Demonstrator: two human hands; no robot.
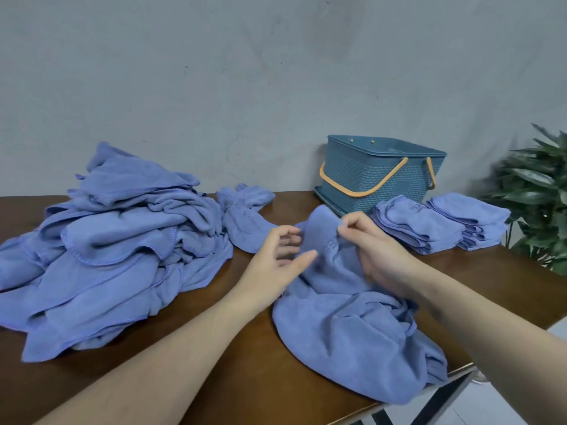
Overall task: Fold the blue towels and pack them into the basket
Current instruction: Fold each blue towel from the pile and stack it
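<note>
Blue microfibre towel (346, 320) lies rumpled in front of me, its bulk trailing toward the near table edge (306, 403). My right hand (372, 240) pinches its raised far corner; my left hand (277, 254) hovers with relaxed fingers just left of that corner, nearest the free edge. The basket (368, 170) stands beyond.

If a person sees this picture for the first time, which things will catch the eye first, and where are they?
First, the big heap of unfolded towels on the left of the table. Next, the two hands at the centre: the right hand pinches a raised towel, the left hand open beside it. Behind, against the wall, stands the basket with orange handles, two folded stacks in front of it.
</note>
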